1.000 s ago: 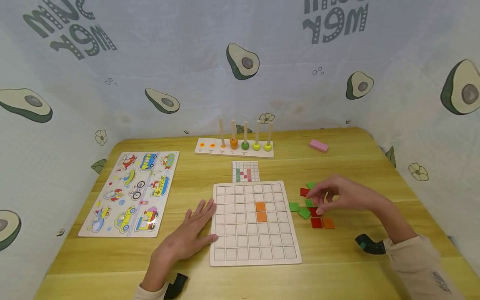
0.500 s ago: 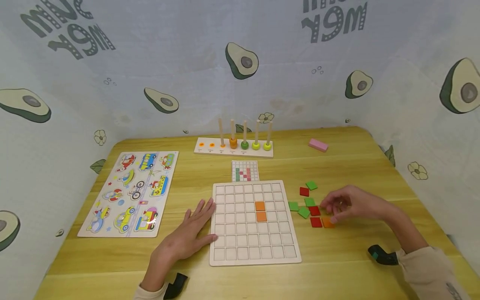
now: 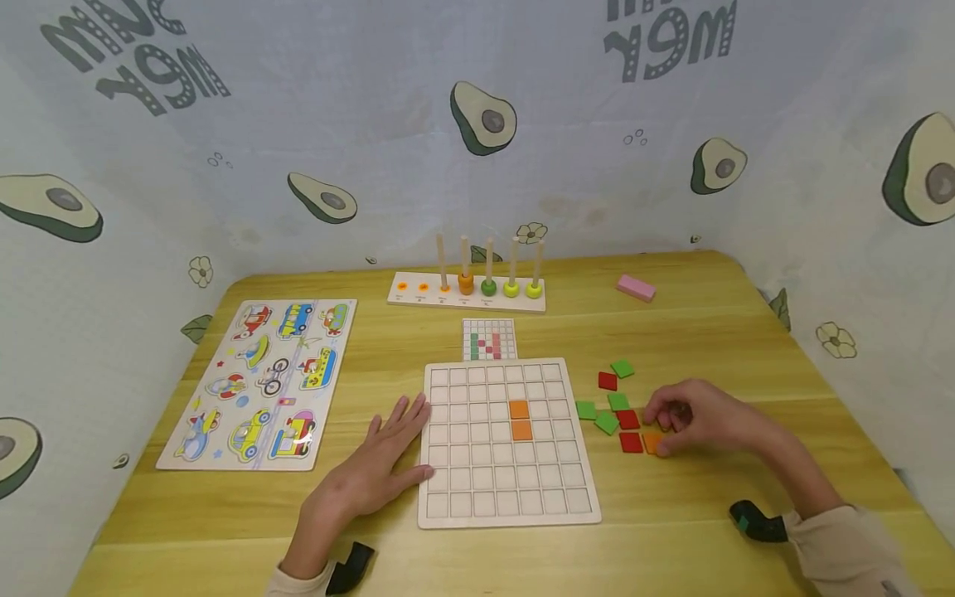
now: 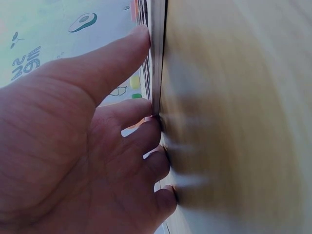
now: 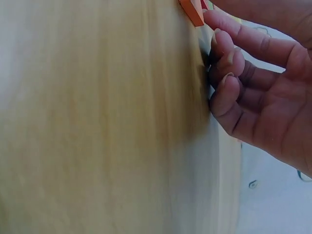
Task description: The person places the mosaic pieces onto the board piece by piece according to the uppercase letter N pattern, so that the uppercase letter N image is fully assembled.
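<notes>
My left hand [image 3: 373, 473] lies flat with spread fingers at the left edge of the white grid board [image 3: 510, 522]; in the left wrist view the thumb [image 4: 122, 51] rests against the board's edge. Two orange tiles [image 3: 520, 430] sit one above the other in the grid. Right of the board, my right hand [image 3: 709, 419] has its thumb and index finger at a loose orange square tile [image 3: 650, 444], pinching it at its right side. The right wrist view shows this orange tile [image 5: 191, 12] at the fingertips, its other fingers curled. Beside it lie red tiles [image 3: 631, 443] and green tiles [image 3: 607, 423].
Behind the board lies a small pattern card [image 3: 488, 327]. Further back stands a peg counter [image 3: 466, 303] with coloured beads. A vehicle puzzle board [image 3: 257, 385] lies on the left, and a pink block [image 3: 636, 288] at the back right of the wooden table [image 3: 522, 564].
My right hand has moved right and toward me, from over the red and green tiles to the loose orange tile. The left hand has stayed at the board's edge.
</notes>
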Motion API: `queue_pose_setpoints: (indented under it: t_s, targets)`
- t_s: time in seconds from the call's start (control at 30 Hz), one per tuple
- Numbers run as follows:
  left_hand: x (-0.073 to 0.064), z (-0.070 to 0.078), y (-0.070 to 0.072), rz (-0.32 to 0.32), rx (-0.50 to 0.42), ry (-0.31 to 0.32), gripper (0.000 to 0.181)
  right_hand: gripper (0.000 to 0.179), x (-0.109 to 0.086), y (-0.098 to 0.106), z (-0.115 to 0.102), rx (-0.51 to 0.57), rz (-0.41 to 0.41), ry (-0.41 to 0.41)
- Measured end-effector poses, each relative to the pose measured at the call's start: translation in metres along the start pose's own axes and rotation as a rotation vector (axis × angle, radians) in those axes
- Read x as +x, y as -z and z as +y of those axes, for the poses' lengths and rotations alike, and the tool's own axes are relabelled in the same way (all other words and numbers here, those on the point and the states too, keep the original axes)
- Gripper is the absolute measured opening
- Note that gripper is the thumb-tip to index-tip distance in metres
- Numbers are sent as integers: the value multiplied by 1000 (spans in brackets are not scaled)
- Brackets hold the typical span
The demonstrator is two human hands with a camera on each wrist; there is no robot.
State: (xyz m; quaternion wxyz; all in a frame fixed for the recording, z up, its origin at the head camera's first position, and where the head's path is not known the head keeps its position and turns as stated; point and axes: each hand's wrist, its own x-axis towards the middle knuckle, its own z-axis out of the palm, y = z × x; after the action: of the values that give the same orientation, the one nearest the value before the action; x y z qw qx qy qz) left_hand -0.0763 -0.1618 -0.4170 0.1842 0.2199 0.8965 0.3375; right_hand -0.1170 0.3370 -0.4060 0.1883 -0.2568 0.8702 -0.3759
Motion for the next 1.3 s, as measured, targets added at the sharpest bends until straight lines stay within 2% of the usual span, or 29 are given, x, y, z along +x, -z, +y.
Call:
queue_pose_setpoints:
  t_s: [0.4,0.8,1.07,1.3]
  targets:
    - [1,-2,-1,4,2,3,80,23,1,-4,-8,-94,27,-1]
    - [0,-4,0,10,-6,-17,80,22,3,-4,-12,-99,25,17]
    - [-1,-3,0,17,-8,-30,79,20,1,-3,-17,-88,17,-68]
    - [2,-12,-6,48,-52,-72,81,14,-2,-2,-14,-93,39,-38]
